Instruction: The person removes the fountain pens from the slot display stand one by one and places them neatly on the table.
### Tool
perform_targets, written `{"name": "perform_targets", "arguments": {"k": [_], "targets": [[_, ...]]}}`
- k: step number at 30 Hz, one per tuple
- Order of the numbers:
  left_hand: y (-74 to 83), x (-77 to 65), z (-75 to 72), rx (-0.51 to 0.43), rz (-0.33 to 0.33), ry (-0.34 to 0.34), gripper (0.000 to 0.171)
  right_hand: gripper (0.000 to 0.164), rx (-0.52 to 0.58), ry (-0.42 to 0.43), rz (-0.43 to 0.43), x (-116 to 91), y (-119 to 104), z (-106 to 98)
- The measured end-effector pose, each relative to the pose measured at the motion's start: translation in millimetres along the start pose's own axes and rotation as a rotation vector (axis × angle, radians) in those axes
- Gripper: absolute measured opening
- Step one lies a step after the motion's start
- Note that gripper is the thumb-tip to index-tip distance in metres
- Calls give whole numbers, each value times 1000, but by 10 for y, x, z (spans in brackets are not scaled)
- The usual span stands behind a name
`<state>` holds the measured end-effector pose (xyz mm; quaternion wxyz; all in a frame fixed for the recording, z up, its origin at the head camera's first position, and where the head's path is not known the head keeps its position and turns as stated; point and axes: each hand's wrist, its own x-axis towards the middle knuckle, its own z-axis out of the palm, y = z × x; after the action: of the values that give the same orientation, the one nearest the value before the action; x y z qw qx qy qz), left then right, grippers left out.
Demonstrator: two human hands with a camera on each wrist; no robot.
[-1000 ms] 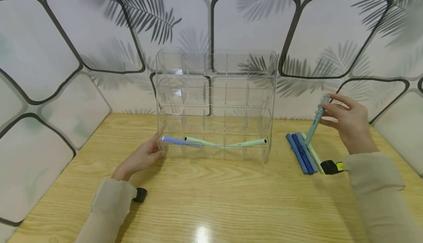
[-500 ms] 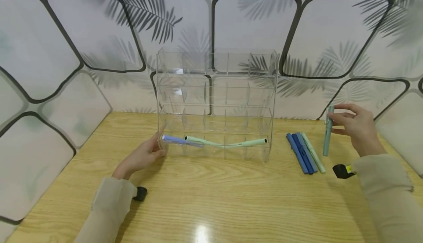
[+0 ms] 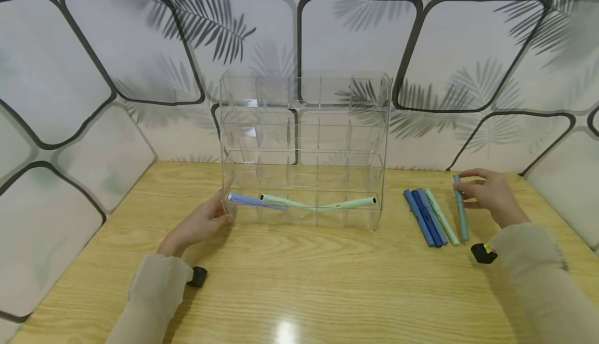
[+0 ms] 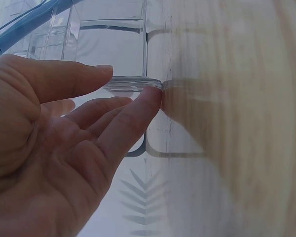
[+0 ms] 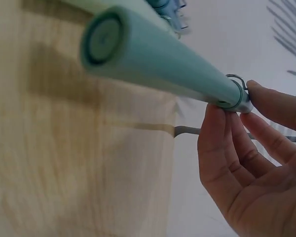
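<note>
A clear acrylic pen rack [image 3: 304,151] with several tiers stands mid-table. My left hand [image 3: 201,224] holds its lower left side; in the left wrist view, the thumb and fingers [image 4: 130,121] lie on either side of the clear panel's edge. In the rack's bottom tier lie a lavender pen [image 3: 245,199] and two light green pens [image 3: 348,203]. At the right, my right hand [image 3: 491,196] pinches a teal pen [image 3: 460,214] near its clip end, its other end slanting down near the table. Beside it lie blue pens [image 3: 423,218] and a pale green pen [image 3: 442,216] in a row.
The wooden table [image 3: 299,276] meets a patterned wall covering [image 3: 355,37] behind the rack and at both sides. The rack's upper tiers hold no pens. Dark camera pieces [image 3: 483,253] show at both wrists.
My right hand has first carried the teal pen rightward from above the row, then lowered it beside the pale green pen. The left hand and the rack have stayed put.
</note>
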<state>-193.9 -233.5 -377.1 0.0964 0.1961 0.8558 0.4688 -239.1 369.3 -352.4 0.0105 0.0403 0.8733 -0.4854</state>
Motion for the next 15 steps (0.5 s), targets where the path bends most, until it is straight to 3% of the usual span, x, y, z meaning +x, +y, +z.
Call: {"name": "perform_targets", "arguments": {"k": [15], "targets": [[-9, 15, 4, 9, -6, -1, 87, 48, -188, -231, 24, 76, 30, 132]]}}
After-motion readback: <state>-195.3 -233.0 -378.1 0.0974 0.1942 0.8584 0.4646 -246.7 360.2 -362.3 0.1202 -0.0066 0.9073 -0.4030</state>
